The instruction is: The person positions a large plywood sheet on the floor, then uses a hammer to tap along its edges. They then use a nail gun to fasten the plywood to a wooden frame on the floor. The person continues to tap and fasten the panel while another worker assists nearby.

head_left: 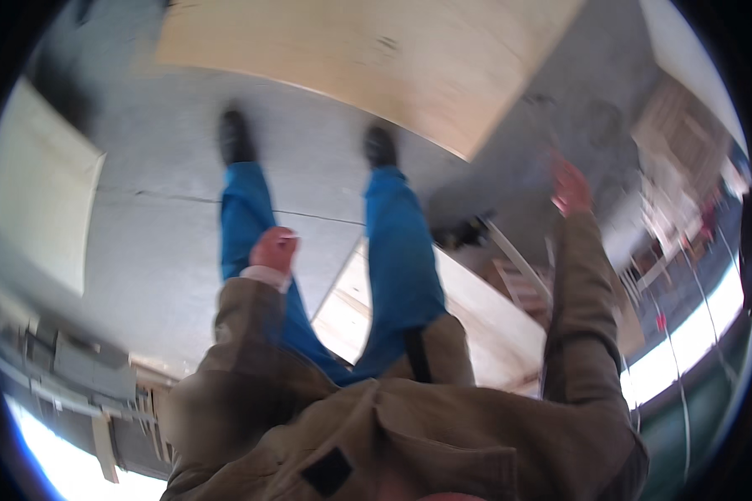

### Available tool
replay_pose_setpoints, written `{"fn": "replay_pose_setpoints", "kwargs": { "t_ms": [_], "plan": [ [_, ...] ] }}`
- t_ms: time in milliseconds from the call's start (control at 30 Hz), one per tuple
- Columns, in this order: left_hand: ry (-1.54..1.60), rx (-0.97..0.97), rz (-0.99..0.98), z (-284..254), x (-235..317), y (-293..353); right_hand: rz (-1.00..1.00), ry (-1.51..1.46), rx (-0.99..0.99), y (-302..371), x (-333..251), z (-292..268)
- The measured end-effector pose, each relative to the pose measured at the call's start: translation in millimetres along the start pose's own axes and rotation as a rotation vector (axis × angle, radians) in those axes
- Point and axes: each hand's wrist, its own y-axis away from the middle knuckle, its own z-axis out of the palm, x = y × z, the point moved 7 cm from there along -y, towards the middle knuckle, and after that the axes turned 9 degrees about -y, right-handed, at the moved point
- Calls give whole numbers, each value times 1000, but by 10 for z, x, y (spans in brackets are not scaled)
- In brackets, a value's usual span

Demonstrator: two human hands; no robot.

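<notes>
My left hand point(274, 250) is held in front of my left thigh, its fingers curled closed. A small pale spot shows at the fingers; what it is, I cannot make out. Out to the right, my right hand point(571, 189) is raised over the grey floor, smeared by motion. Its fingers look stretched forward and apart, with no object visible in them. Nearest to it is the right corner of a large pale wooden sheet point(376, 50) ahead of my feet. Neither hand touches the sheet.
Another pale sheet point(46, 192) is at the left. Behind my legs lies a light wooden board point(497, 313), with a dark tool-like object point(466, 232) near it. Stacked wood point(681, 125) stands at the far right. Cords point(677, 359) hang at the right edge.
</notes>
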Motion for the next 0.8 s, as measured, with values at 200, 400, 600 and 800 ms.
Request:
{"fn": "replay_pose_setpoints", "kwargs": {
  "t_ms": [200,400,600,800],
  "plan": [
    [-12,-108,-76,9,226,129,-53,299,496,-450,458,-360],
    [-4,-168,-106,49,283,142,290,516,300,-571,1119,-309],
    [10,-200,-100,61,278,140,67,374,518,-462,687,-220],
    [52,-163,-46,-33,375,104,-244,179,550,-83,-3,400]
  ]
}}
